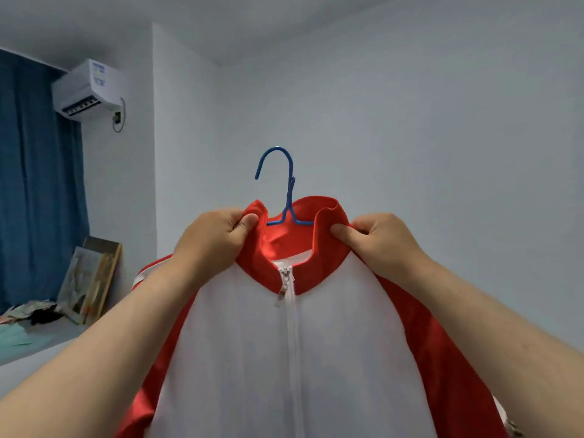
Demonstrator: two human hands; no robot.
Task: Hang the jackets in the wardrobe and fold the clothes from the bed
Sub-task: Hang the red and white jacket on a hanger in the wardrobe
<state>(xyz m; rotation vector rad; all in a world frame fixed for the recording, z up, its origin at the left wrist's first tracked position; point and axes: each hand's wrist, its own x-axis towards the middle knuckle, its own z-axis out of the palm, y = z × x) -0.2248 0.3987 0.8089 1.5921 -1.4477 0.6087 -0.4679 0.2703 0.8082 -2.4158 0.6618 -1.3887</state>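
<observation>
The only writing in sight is on the wall-mounted air conditioner at upper left: a blue label and a paler sticker on its front, both too small to read.

A red and white zip-up jacket sits on a blue wire hanger, held up in mid-air with its front facing the person. The left hand pinches the left edge of the red stand-up collar between thumb and curled fingers. The right hand grips the right edge the same way. The hands are apart, with the hanger's neck between them. The white zipper is closed up to the base of the collar, its pull dangling there; the collar itself gapes open. Red sleeves fall away behind both forearms and run off the bottom edge.

The hook rises free above the collar, its open end to the left, touching nothing. Behind it is a bare pale wall, with a projecting corner to the left. A blue curtain fills the left edge. Below it, canvases lean against the wall beside the bed, which carries a loose heap of clutter
</observation>
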